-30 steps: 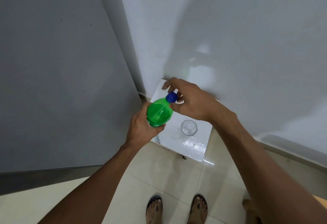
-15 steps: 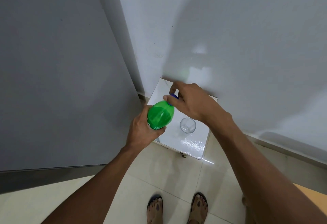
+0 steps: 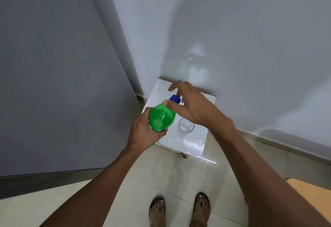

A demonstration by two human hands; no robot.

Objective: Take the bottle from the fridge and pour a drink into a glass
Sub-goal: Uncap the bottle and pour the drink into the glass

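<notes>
At frame centre, a person's left hand (image 3: 143, 133) clasps the body of a green soda bottle (image 3: 161, 119), steadying it above a small white table (image 3: 193, 144), while the right hand (image 3: 189, 106) curls loosely around the blue cap (image 3: 175, 99), apparently to unscrew it. An empty glass (image 3: 186, 127) stands on the table just right of the bottle, ready for pouring.
</notes>
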